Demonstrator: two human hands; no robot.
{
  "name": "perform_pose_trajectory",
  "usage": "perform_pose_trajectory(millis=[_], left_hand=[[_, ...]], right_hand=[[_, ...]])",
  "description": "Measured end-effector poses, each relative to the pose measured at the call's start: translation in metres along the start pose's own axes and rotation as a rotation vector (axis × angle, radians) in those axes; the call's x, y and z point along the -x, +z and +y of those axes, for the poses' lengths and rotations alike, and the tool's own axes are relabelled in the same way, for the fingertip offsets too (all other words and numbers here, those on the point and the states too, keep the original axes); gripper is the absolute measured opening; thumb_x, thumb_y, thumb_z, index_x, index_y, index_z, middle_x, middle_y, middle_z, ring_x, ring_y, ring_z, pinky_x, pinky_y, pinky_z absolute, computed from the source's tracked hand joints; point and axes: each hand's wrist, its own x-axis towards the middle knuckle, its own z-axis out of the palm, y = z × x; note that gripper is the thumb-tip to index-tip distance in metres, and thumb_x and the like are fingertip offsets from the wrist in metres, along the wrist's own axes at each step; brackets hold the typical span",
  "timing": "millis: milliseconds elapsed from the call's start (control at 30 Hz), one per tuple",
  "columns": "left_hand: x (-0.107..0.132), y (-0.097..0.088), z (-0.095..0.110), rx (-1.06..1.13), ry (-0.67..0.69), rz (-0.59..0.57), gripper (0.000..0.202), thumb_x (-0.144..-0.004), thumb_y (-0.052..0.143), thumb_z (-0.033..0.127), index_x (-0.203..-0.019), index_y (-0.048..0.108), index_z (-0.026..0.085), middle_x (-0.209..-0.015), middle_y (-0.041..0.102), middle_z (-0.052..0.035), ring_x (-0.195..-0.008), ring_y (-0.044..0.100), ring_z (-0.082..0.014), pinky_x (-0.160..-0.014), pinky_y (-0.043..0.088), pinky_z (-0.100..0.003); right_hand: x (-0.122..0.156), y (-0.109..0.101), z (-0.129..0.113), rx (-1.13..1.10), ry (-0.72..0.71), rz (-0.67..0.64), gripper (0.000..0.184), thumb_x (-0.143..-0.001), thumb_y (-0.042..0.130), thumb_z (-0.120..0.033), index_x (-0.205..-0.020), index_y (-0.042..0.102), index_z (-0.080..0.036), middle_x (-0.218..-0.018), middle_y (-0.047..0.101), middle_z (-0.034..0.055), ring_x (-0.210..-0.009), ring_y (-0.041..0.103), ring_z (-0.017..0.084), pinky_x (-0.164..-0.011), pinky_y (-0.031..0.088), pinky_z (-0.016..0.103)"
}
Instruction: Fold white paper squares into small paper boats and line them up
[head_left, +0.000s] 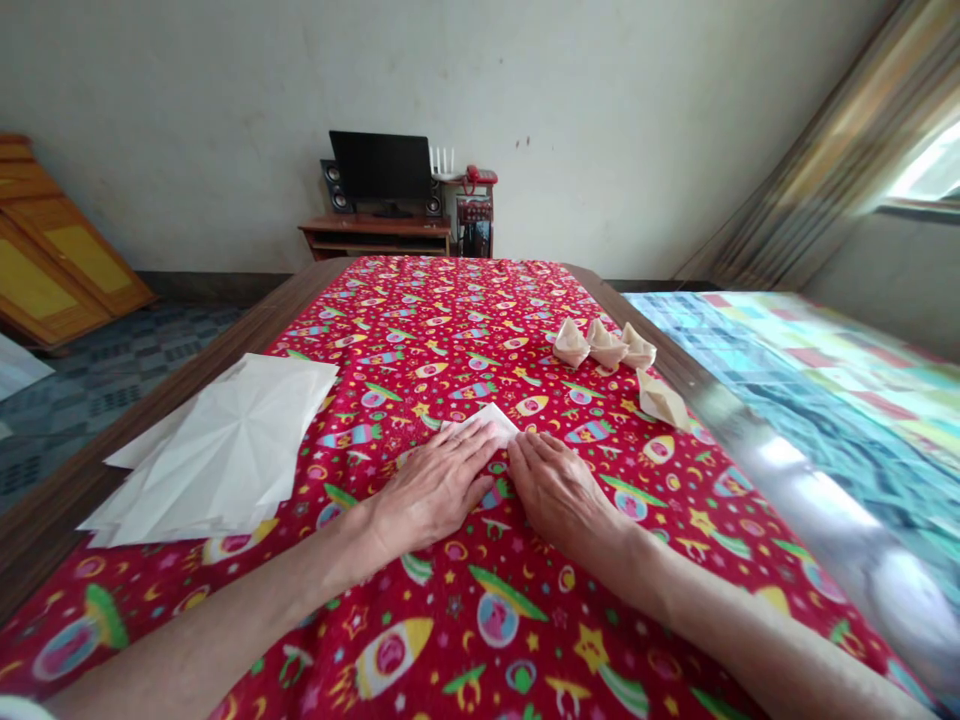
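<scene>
A small folded piece of white paper point(493, 418) lies on the red patterned cloth in front of me. My left hand point(439, 478) rests flat over its left part, fingers stretched forward and covering much of it. With its fingertips at the paper's right corner, my right hand point(559, 490) also lies flat, palm down. Both hands hide the paper's near edge. To the left is a stack of creased white paper sheets point(232, 450). Several folded paper shapes point(606, 345) with pointed tips stand at the right, and one more folded paper piece point(663, 400) lies nearer.
The red cloth point(480, 570) covers a long table with a dark wooden edge point(660, 365). A bed point(832, 400) stands close on the right. Beyond the table are a monitor point(382, 168), a red telephone point(480, 178) and, far left, a wooden cabinet point(71, 250).
</scene>
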Motion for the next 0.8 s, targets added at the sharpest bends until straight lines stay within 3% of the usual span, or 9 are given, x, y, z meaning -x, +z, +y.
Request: perform_pose_trajectory(millis=[267, 367, 567, 667, 733, 800], left_hand=[[0.016, -0.006, -0.016, -0.076, -0.057, 0.008, 0.041, -0.096, 0.034, 0.03, -0.132, 0.047, 0.015, -0.14, 0.047, -0.0082, -0.132, 0.04, -0.0196, -0.108, 0.035, -0.038], [0.019, -0.008, -0.018, -0.092, -0.061, 0.026, 0.04, -0.096, 0.035, 0.028, -0.131, 0.048, 0.016, -0.14, 0.046, -0.0074, -0.131, 0.041, -0.0195, -0.108, 0.035, -0.038], [0.028, -0.009, -0.027, -0.141, -0.108, 0.037, 0.039, -0.095, 0.035, 0.026, -0.131, 0.05, 0.017, -0.138, 0.048, -0.0077, -0.127, 0.046, -0.0205, -0.107, 0.035, -0.041], [0.03, -0.011, -0.029, -0.155, -0.124, 0.046, 0.038, -0.094, 0.036, 0.025, -0.127, 0.053, 0.015, -0.135, 0.051, -0.011, -0.125, 0.049, -0.0233, -0.106, 0.036, -0.044], [0.028, -0.012, -0.029, -0.154, -0.126, 0.064, 0.037, -0.094, 0.035, 0.024, -0.122, 0.057, 0.013, -0.131, 0.054, -0.0134, -0.121, 0.052, -0.0248, -0.105, 0.038, -0.045], [0.024, -0.012, -0.028, -0.156, -0.112, 0.084, 0.036, -0.094, 0.034, 0.023, -0.116, 0.061, 0.011, -0.126, 0.058, -0.0151, -0.117, 0.056, -0.0252, -0.103, 0.041, -0.045]], right_hand=[[-0.013, -0.031, -0.002, 0.035, 0.071, -0.282, 0.025, -0.076, 0.045, 0.003, -0.084, 0.066, -0.006, -0.084, 0.066, 0.0194, -0.08, 0.061, 0.027, -0.07, 0.049, 0.036], [-0.014, -0.032, -0.001, 0.006, 0.105, -0.295, 0.025, -0.078, 0.044, 0.003, -0.073, 0.065, -0.01, -0.076, 0.066, 0.0169, -0.069, 0.06, 0.025, -0.062, 0.045, 0.035], [-0.014, -0.03, 0.0, 0.019, 0.159, -0.35, 0.026, -0.079, 0.044, 0.001, -0.07, 0.064, -0.012, -0.07, 0.064, 0.0137, -0.06, 0.056, 0.022, -0.052, 0.038, 0.033], [-0.012, -0.03, 0.0, 0.016, 0.161, -0.323, 0.028, -0.078, 0.044, 0.002, -0.067, 0.064, -0.014, -0.067, 0.063, 0.0118, -0.058, 0.055, 0.021, -0.057, 0.042, 0.034], [-0.011, -0.029, 0.0, 0.015, 0.151, -0.254, 0.029, -0.078, 0.045, 0.003, -0.066, 0.064, -0.015, -0.067, 0.063, 0.0107, -0.063, 0.055, 0.021, -0.071, 0.045, 0.038], [-0.011, -0.025, 0.002, 0.006, 0.143, -0.149, 0.028, -0.08, 0.044, 0.002, -0.072, 0.065, -0.015, -0.076, 0.066, 0.012, -0.076, 0.057, 0.023, -0.088, 0.041, 0.046]])
